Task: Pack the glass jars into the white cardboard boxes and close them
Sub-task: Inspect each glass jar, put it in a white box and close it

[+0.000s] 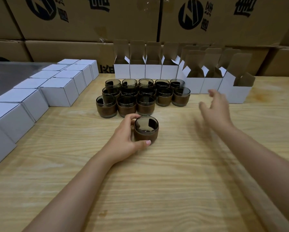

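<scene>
My left hand (126, 138) grips a smoky glass jar (146, 128) with a brown sleeve, standing upright on the wooden table (157, 190). Behind it stands a cluster of several matching jars (140, 96). My right hand (215, 109) hovers blurred and open above the table, fingers spread, just in front of the nearest open white box (235, 91). A row of several open white boxes (147, 67) with raised flaps stands behind the jars. Several closed white boxes (56, 87) line the left side.
Large brown shipping cartons (90, 22) with dark printed logos are stacked as a wall behind the table. A grey metal surface (10, 76) lies at the far left behind the closed boxes. Bare wood fills the near part of the table.
</scene>
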Demonstrator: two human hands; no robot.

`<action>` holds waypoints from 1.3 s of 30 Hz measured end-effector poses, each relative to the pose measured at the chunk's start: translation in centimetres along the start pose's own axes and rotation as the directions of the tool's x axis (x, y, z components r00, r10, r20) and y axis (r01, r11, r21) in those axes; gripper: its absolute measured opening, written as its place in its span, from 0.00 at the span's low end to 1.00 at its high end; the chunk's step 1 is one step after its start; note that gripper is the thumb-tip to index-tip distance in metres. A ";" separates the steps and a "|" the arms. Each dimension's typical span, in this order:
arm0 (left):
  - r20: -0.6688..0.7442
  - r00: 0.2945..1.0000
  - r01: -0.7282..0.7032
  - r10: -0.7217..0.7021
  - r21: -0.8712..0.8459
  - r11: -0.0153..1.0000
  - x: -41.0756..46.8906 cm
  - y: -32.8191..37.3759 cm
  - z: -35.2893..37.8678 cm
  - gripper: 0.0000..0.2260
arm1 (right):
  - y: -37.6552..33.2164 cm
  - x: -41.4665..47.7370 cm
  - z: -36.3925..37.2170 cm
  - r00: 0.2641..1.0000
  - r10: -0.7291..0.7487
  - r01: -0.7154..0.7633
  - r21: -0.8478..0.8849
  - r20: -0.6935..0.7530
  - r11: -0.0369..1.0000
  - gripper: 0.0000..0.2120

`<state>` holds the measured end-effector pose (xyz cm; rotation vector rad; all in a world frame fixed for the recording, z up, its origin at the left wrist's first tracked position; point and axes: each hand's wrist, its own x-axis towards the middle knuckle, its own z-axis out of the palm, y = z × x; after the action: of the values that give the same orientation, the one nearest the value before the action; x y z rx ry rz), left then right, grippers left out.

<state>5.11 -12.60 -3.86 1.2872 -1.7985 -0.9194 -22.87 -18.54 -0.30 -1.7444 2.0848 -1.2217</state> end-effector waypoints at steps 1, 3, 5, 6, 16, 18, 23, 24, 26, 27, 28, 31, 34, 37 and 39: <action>-0.007 1.000 -0.001 0.001 -0.005 1.000 0.0 0.0 0.0 0.33 | 1.1 2.1 -0.6 0.999 0.039 -0.041 -0.084 -0.030 0.996 0.28; -0.023 1.000 -0.006 0.006 -0.001 1.000 0.1 -0.1 0.1 0.33 | 3.1 5.6 -1.6 0.992 0.094 -0.110 -0.221 -0.081 0.969 0.30; -0.037 0.999 -0.006 0.007 0.026 1.000 0.0 -0.1 0.1 0.32 | 4.8 7.9 -2.5 0.986 0.114 -0.147 -0.305 -0.123 0.941 0.30; -0.039 0.999 -0.004 0.005 0.034 0.999 0.1 -0.1 0.1 0.32 | 5.4 8.7 -2.8 0.984 0.119 -0.156 -0.339 -0.129 0.928 0.29; -0.089 0.996 -0.020 0.026 0.068 0.997 0.2 -0.4 0.4 0.30 | 6.7 11.2 -2.5 0.997 0.028 -0.059 -0.544 -0.065 0.837 0.17; -0.104 0.994 -0.018 0.025 0.065 0.998 0.4 -0.3 0.4 0.31 | 6.5 10.7 -2.4 0.999 0.016 -0.039 -0.579 -0.046 0.814 0.16; -0.162 0.987 0.017 -0.003 0.088 0.996 0.6 -0.3 0.4 0.34 | 5.2 7.0 -1.7 0.994 -0.072 0.008 -0.607 -0.082 0.795 0.17; -0.190 0.982 0.030 -0.008 0.113 0.993 0.6 -0.3 0.4 0.34 | 4.7 5.9 -1.6 0.991 -0.103 0.031 -0.605 -0.084 0.796 0.17; -0.246 0.969 0.061 -0.020 0.159 0.985 0.7 -0.2 0.4 0.34 | 3.5 3.6 -1.3 0.984 -0.157 0.081 -0.584 -0.081 0.808 0.17; -0.265 0.964 0.069 -0.019 0.182 0.981 0.8 -0.2 0.4 0.34 | 2.7 2.3 -1.2 0.982 -0.168 0.094 -0.568 -0.080 0.818 0.17; -0.282 0.959 0.073 -0.011 0.209 0.975 0.8 -0.1 0.5 0.34 | 1.9 1.0 -1.0 0.981 -0.182 0.112 -0.555 -0.072 0.824 0.16; -0.306 0.952 0.064 0.027 0.282 0.957 0.9 -0.1 0.5 0.36 | -1.0 -3.1 -0.4 0.971 -0.237 0.189 -0.498 -0.034 0.846 0.16; -0.283 0.959 0.086 0.025 0.373 0.924 0.8 -0.1 0.7 0.41 | -4.1 -6.9 0.5 0.962 -0.274 0.243 -0.474 0.003 0.847 0.16; -0.285 0.957 0.088 0.056 0.470 0.878 0.4 0.1 1.1 0.47 | -6.6 -9.6 1.4 0.959 -0.282 0.266 -0.461 0.034 0.847 0.16; -0.311 0.928 -0.020 0.206 0.510 0.860 -0.3 0.6 0.9 0.43 | -7.9 -10.8 1.8 0.959 -0.278 0.271 -0.454 0.052 0.849 0.16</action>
<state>4.15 -12.09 -3.81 1.5202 -1.8492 -0.1195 -12.62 -9.78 -0.19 -2.3088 2.3347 -0.8374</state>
